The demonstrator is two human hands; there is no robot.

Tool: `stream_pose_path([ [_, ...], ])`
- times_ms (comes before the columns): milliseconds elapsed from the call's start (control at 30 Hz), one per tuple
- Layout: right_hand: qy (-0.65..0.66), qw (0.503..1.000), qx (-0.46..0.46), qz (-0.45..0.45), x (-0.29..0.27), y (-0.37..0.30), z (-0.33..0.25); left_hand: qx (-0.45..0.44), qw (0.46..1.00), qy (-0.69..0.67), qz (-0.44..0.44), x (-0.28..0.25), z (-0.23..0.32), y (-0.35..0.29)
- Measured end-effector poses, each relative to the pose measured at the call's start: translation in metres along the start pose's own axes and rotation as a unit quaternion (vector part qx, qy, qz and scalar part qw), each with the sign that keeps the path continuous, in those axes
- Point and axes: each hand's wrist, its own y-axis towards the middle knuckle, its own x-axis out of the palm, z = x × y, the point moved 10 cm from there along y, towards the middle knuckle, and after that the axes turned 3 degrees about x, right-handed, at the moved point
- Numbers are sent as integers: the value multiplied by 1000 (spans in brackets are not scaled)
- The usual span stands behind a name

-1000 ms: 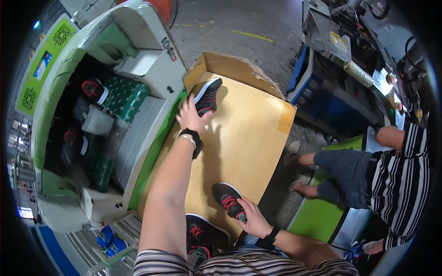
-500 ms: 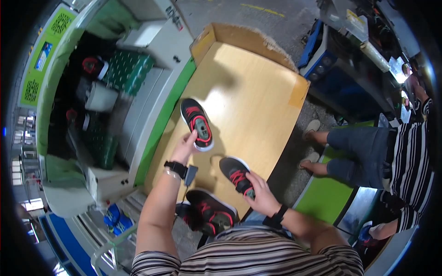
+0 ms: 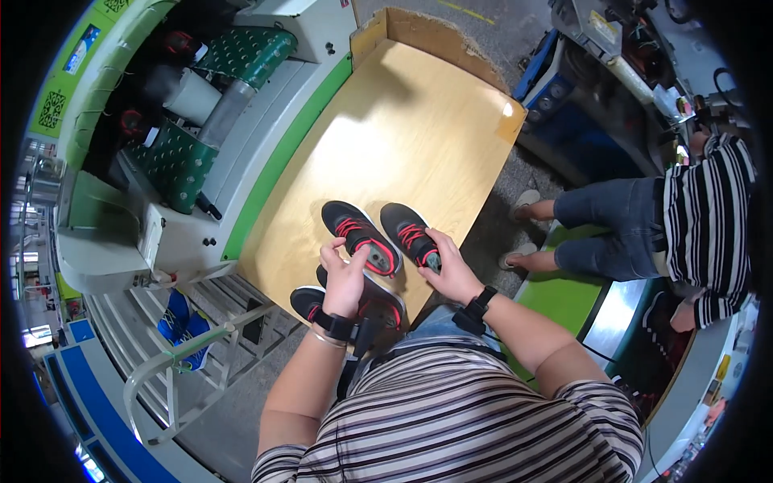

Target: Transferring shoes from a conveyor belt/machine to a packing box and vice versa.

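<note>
Two black sneakers with red laces and white soles lie side by side on the wooden tabletop, toes pointing away from me. My left hand [image 3: 344,278] is at the heel of the left sneaker [image 3: 354,229], its thumb and fingers apart and not wrapped round it. At the right sneaker [image 3: 400,221], my right hand [image 3: 455,274] grips the heel end, fingers along the outer side and thumb at the opening. Behind my left hand and wrist, more matching sneakers [image 3: 304,302] stand at the near edge, partly hidden.
The wooden table [image 3: 322,153] has a cardboard edging [image 3: 439,44] at its far end. Left of it stands a machine [image 3: 282,129] with green studded belts carrying shoes. A metal rack [image 3: 161,362] holds blue shoes. A co-worker [image 3: 620,233] sits to the right.
The left sneaker has come nearer and rests beside the right one; my left hand has loosened from it. My right hand has moved its sneaker slightly away from me. The view has shifted.
</note>
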Motion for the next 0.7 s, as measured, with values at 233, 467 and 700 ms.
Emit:
stream_pose_path([
  [233, 14, 1000, -12, 13, 0, -5, -16, 234, 913, 332, -37, 7, 3, 45],
  [467, 6, 999, -15, 51, -5, 10, -21, 215, 827, 493, -166, 51, 15, -40],
  [700, -11, 999, -20, 40, 6, 10, -16, 201, 810, 508, -215, 53, -4, -44],
])
